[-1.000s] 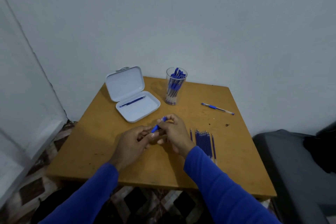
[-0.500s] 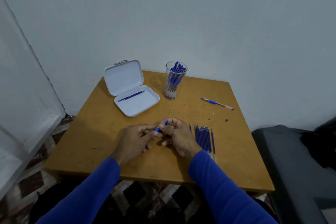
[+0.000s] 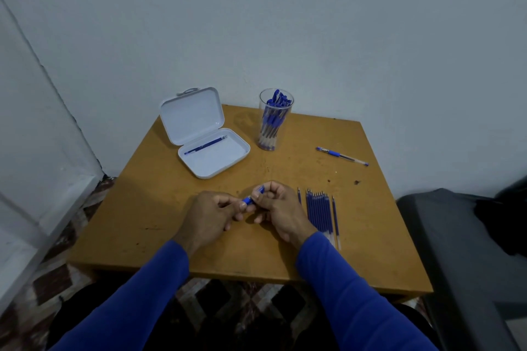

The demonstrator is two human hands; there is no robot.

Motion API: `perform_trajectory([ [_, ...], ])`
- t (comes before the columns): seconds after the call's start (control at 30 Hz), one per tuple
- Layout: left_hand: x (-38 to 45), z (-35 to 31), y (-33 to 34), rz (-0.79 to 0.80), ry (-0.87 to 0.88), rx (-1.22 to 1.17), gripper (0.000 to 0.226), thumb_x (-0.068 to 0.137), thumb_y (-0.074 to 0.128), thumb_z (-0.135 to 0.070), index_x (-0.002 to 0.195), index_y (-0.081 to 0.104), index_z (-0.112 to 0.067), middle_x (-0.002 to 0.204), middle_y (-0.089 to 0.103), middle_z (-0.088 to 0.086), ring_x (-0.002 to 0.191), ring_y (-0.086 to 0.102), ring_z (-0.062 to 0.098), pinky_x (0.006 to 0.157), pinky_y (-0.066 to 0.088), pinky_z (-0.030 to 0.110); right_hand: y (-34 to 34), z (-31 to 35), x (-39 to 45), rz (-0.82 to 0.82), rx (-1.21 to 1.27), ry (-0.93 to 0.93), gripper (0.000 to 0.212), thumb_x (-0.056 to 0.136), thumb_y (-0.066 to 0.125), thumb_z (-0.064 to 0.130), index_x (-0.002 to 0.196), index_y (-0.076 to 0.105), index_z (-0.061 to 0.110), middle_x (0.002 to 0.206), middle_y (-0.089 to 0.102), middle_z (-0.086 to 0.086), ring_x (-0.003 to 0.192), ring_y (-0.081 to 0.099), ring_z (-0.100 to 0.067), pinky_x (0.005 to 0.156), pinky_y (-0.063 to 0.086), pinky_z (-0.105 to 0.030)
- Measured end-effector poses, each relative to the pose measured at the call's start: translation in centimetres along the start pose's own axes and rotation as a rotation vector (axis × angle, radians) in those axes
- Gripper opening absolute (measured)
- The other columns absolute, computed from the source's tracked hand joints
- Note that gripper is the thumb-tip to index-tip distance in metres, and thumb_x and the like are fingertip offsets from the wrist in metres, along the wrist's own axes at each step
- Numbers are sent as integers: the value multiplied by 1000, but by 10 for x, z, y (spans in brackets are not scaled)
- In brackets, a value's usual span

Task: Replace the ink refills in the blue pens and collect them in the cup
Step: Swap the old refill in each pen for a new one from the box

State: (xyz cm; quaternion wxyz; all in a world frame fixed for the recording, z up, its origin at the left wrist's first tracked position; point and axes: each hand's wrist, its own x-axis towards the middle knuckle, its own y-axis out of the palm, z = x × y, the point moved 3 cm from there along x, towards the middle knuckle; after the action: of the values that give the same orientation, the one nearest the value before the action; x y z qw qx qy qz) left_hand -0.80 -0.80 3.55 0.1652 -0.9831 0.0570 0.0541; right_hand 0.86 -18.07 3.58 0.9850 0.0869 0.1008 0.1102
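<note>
Both hands meet over the middle of the wooden table (image 3: 159, 208) on one blue pen (image 3: 251, 197). My left hand (image 3: 212, 215) pinches its near end, and my right hand (image 3: 278, 208) curls round the far part; most of the pen is hidden by the fingers. A clear cup (image 3: 275, 120) stands at the back, holding several blue pens. Several blue refills (image 3: 320, 212) lie in a row just right of my right hand. Another blue pen (image 3: 342, 156) lies alone at the back right.
An open white case (image 3: 205, 134) sits at the back left with one blue refill (image 3: 206, 145) inside. A grey seat (image 3: 462, 251) stands close to the table's right side, and a wall runs behind the table.
My hands have stayed together on the pen, lowering slightly toward the table. The view has tilted, so the table appears a little higher up in the frame.
</note>
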Motion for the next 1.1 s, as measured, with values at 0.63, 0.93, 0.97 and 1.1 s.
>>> perform_trajectory([
  [0.63, 7, 5, -2, 45, 10, 48, 13, 96, 68, -31, 94, 79, -24, 72, 74, 2, 60, 59, 7, 54, 47, 21, -5, -3, 0, -14, 65, -24, 5, 102, 55, 7, 105, 52, 5, 88, 72, -27, 72, 73, -24, 45, 54, -26],
  [0.93, 3, 1, 2, -8, 57, 44, 11, 96, 68, -29, 91, 77, -24, 74, 75, -2, 51, 58, 1, 50, 45, 18, -4, 3, -4, -150, 89, -4, 12, 103, 55, 11, 111, 55, 2, 99, 74, -23, 78, 72, -25, 48, 57, -28],
  [0.97, 2, 1, 2, -8, 66, 42, 11, 96, 68, -28, 92, 77, -24, 74, 75, -2, 50, 58, 2, 50, 45, 18, -6, 5, -5, -202, 72, 1, 13, 103, 56, 11, 111, 57, 1, 100, 73, -24, 76, 71, -25, 48, 57, -29],
  [1.1, 1, 1, 4, -35, 111, 46, 7, 95, 70, -27, 94, 77, -25, 75, 75, -3, 51, 59, 5, 50, 47, 18, -13, 8, -3, -345, -217, 29, 8, 100, 62, 13, 108, 61, 11, 84, 74, -17, 54, 63, -20, 43, 50, -29],
])
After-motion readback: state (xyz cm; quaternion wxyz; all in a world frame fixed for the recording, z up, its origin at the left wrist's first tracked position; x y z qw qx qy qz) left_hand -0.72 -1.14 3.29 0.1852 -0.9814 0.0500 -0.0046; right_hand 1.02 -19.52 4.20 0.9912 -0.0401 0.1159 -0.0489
